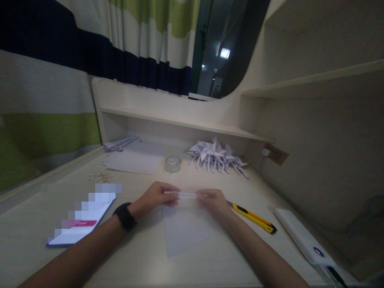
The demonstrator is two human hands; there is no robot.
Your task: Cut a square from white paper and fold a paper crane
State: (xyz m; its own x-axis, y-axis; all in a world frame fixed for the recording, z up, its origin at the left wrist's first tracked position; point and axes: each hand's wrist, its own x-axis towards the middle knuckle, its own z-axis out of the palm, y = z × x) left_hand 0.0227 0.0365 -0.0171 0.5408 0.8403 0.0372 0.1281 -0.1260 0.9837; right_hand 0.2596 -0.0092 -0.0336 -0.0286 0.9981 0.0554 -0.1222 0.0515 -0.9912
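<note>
Head: paper roll point(183, 195) horizontal, left-right

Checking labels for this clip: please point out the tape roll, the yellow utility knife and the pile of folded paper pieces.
tape roll point(173, 164), head view, on its clear side wall
yellow utility knife point(254, 218), head view, mid handle
pile of folded paper pieces point(216, 157), head view, middle of the heap

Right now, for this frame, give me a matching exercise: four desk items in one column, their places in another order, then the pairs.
Items:
1. tape roll
2. knife
3. phone
4. paper strip

Places:
A. held between both hands
B. desk, right of the right hand
C. desk, left of the left hand
D. desk, beyond the hands, near the folded paper pile

Pairs: 1-D, 2-B, 3-C, 4-A
</note>
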